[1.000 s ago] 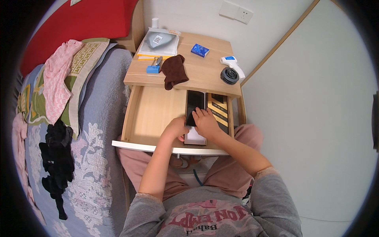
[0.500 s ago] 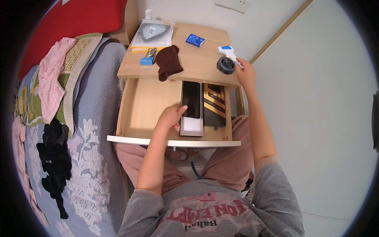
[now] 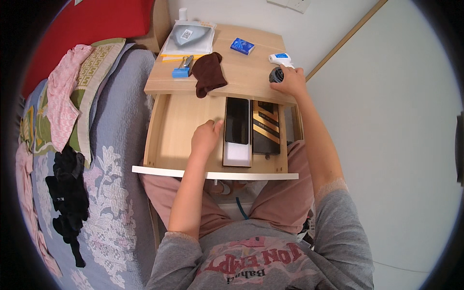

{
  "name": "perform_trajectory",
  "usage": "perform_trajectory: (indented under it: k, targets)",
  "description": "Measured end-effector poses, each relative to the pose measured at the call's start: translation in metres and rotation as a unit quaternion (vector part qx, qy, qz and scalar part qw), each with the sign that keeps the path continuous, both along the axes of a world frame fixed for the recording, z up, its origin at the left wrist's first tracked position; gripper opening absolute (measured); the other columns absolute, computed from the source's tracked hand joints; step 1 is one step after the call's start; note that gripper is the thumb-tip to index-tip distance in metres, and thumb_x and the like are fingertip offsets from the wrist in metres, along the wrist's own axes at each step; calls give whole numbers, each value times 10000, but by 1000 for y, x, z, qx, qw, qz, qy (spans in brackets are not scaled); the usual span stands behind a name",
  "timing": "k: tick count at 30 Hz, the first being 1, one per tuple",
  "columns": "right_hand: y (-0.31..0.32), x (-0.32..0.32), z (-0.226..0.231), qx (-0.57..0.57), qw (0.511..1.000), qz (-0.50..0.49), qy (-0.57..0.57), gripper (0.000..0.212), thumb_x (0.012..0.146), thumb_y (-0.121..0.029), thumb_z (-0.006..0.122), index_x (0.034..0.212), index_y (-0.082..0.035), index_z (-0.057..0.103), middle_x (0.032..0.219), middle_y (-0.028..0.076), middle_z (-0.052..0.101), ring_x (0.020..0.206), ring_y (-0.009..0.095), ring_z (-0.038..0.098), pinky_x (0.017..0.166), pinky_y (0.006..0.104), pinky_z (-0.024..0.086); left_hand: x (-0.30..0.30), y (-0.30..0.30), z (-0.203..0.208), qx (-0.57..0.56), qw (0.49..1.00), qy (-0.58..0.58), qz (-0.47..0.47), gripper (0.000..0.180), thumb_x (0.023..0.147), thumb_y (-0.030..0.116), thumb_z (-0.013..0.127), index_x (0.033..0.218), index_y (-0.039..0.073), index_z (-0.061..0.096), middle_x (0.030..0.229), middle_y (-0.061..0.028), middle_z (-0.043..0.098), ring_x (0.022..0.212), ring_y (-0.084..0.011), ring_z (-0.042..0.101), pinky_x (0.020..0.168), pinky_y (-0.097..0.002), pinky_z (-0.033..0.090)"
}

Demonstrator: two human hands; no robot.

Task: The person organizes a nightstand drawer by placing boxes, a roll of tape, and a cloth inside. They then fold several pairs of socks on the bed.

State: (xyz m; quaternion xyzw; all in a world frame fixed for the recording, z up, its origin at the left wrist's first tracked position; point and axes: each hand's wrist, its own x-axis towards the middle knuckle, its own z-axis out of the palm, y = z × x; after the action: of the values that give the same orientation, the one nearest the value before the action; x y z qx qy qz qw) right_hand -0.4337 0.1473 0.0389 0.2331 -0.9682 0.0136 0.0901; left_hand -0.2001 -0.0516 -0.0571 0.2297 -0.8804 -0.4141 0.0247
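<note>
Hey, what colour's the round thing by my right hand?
Dark grey; the round thing shows best in the head view.

In the drawer (image 3: 179, 125), an open box (image 3: 237, 155) lies left of another box (image 3: 266, 144).

A dark grey, round, wheel-like object (image 3: 276, 75) sits right of centre in the upper part of the frame, its right side hidden from view. Near the middle of the frame lies a narrow, open box (image 3: 238, 157) with a pale interior, its long sides running up the picture. A glossy black, flat slab (image 3: 237, 121) occupies its upper portion.
</note>
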Motion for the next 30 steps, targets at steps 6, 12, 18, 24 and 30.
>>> perform_trajectory:
  k: [6, 12, 18, 24, 30]
  targets:
    - [6, 18, 1, -61, 985, 158, -43, 795, 573, -364, 776, 1277, -99, 517, 1164, 152, 571, 1090, 338, 481, 945, 402, 407, 1, 3, 13, -35, 998, 54, 19, 477, 924, 429, 474, 935, -24, 626, 827, -256, 634, 811, -403, 615, 704, -467, 486]
    - [-26, 80, -4, -219, 904, 333, -153, 802, 593, -332, 798, 1278, -50, 489, 1138, 191, 526, 1098, 348, 496, 949, 391, 406, -5, 3, 24, 343, 920, 178, 68, 461, 951, 425, 460, 1153, 28, 581, 966, -115, 655, 882, -206, 639, 738, -351, 529]
    - [-95, 131, 1, -364, 808, 401, -233, 464, 746, -335, 719, 1089, -38, 621, 1117, 148, 597, 1089, 302, 552, 959, 372, 419, 5, -16, 36, 746, 618, 237, 75, 459, 966, 421, 430, 1235, 62, 529, 1106, -107, 623, 1029, -214, 613, 875, -353, 528]
    - [-178, 61, -29, -235, 936, 228, 130, 389, 787, -290, 636, 1107, -71, 626, 1235, 170, 543, 1030, 354, 550, 862, 392, 460, 0, -30, 28, 765, 569, 279, 112, 476, 965, 435, 418, 1190, 35, 546, 1136, -114, 622, 1029, -224, 614, 898, -355, 516]
    - [-184, 77, -19, -199, 965, 144, -89, 346, 726, -197, 681, 1036, -63, 605, 1186, 186, 559, 991, 293, 593, 852, 359, 473, 5, -30, 28, 753, 548, 318, 175, 515, 967, 472, 379, 1186, 32, 533, 1171, -105, 600, 1086, -240, 580, 935, -412, 482]
